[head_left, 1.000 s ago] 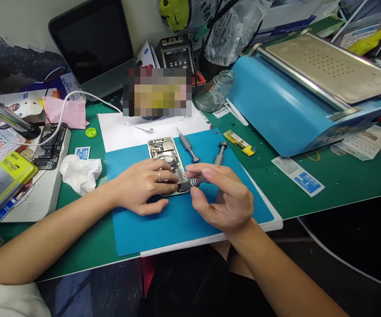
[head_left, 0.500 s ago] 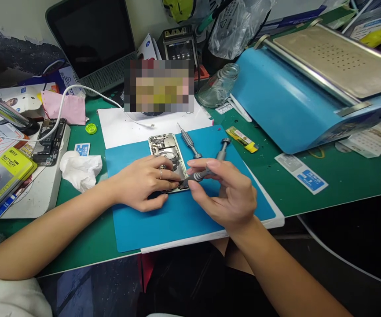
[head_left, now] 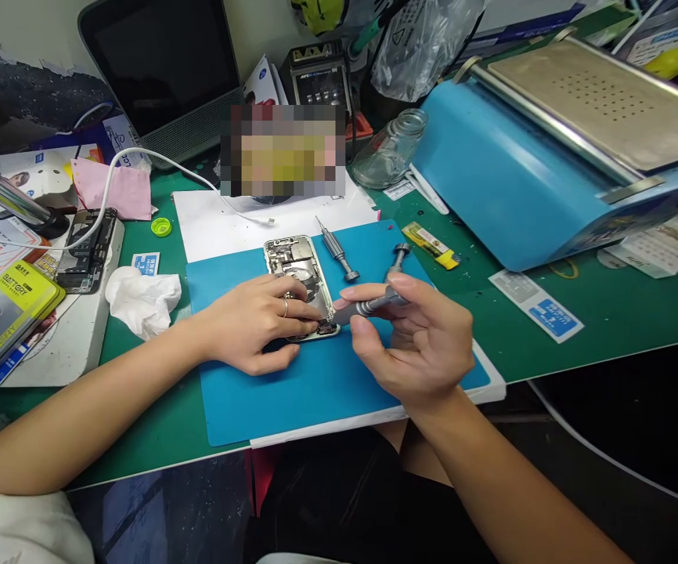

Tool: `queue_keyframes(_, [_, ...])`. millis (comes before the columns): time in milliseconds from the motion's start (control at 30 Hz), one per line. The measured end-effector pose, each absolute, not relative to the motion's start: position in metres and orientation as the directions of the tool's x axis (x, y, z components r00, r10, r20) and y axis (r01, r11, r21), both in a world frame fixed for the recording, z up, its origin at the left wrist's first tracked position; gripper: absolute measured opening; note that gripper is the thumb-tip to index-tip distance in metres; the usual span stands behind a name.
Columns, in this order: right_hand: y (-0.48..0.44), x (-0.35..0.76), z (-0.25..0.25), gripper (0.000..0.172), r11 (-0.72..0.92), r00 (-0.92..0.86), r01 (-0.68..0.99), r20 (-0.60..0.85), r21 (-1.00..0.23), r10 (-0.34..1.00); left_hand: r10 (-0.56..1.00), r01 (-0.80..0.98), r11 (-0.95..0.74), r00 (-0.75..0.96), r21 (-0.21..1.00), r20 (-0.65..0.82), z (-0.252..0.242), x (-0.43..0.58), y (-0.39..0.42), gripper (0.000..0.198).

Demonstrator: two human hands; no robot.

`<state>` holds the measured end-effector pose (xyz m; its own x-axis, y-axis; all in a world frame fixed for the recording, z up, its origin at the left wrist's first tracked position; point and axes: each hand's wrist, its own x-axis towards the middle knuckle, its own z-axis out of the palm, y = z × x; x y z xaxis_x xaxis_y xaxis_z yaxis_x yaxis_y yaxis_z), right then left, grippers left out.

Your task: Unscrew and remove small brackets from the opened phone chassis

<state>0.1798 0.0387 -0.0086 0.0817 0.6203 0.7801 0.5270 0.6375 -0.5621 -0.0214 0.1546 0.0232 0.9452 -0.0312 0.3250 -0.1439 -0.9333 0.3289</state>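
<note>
An opened phone [head_left: 293, 252] with its inner parts bare lies on the blue mat [head_left: 250, 407]. My left hand [head_left: 260, 323] lies across its lower half, fingers stretched over the frame and thumb apart on the mat; part of the phone is hidden under it. Between the fingertips and thumb of my right hand [head_left: 427, 337] is a grey pry tool [head_left: 367, 306] with ringed handle and what looks like a flat blade. Its tip is beside the phone's lower right edge; contact I cannot tell. One grey screwdriver [head_left: 334, 249] lies right of the phone, and another [head_left: 396, 262] is partly behind my right hand.
A blue machine with a metal plate [head_left: 492, 172] stands at the right, a glass jar [head_left: 391, 149] beside it. White tissue [head_left: 144, 301] lies left of the mat. A white cable [head_left: 168, 160] crosses the back. Boxes and another opened phone [head_left: 88, 251] crowd the left.
My right hand has shifted a little to the right with the pry tool, its tip drawing away from the phone. My left hand and the phone stay in place.
</note>
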Motion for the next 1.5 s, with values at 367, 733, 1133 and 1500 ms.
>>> queue_keyframes(367, [0.041,0.180,-0.006,0.079,0.583,0.115,0.579,0.765,-0.570,0.633,-0.039,-0.151,-0.937,0.942,0.315,0.333,0.024,-0.021,0.155,0.033])
queue_keyframes(733, [0.047,0.181,0.000,0.073,0.581,0.214,0.544,0.770,-0.605,0.601,-0.033,-0.141,-0.944,0.940,0.300,0.339,0.022,-0.023,0.154,0.037])
queue_keyframes(1133, [0.048,0.179,0.004,0.054,0.496,0.352,0.590,0.756,-0.637,0.552,-0.041,-0.170,-0.931,0.928,0.324,0.370,0.022,-0.024,0.154,0.045])
queue_keyframes(1500, [0.039,0.186,0.000,0.043,0.453,0.170,0.717,0.763,-0.530,0.624,-0.035,-0.162,-0.932,0.931,0.324,0.365,0.024,-0.026,0.154,0.039])
